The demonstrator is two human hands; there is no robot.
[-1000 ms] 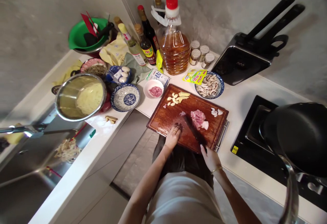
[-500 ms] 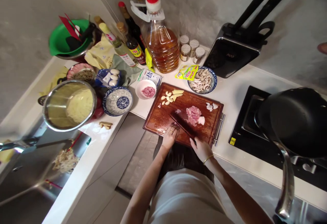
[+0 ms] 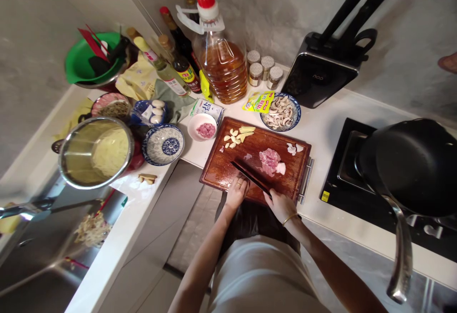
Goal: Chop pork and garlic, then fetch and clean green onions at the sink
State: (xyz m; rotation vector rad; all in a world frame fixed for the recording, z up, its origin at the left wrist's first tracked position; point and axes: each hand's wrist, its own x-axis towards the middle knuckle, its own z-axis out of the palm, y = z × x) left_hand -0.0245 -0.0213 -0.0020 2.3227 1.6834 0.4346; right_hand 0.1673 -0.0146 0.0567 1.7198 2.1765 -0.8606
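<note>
Step in hand, as I judge it: cutting up meat, partway through. Main piece of meat [image 3: 270,161] sits on the wooden board [image 3: 216,172], right of centre, on the wall side of the blade and apart from it. Small scrap [image 3: 248,156] lies alone between meat and knife tip.

Right hand [image 3: 283,205]: grip clamped round the handle of the knife [image 3: 252,176], blade slanting across the board, tip toward the left. Left hand [image 3: 238,189]: fingers curled down at the board's near edge, right beside the blade; cannot tell whether they pinch anything or touch the steel.

Small bowl [image 3: 192,131] by the board's far left corner holds chopped meat [image 3: 206,131]; seems some cutting is done. Garlic cloves [image 3: 232,138] and pale yellow strips [image 3: 246,130] keep to the far left of the board.

Next move, my reading: any further cut calls for left fingertips tucked clear of the edge, the meat steadied, and the blade brought over it, since moist meat would likely slide.
</note>
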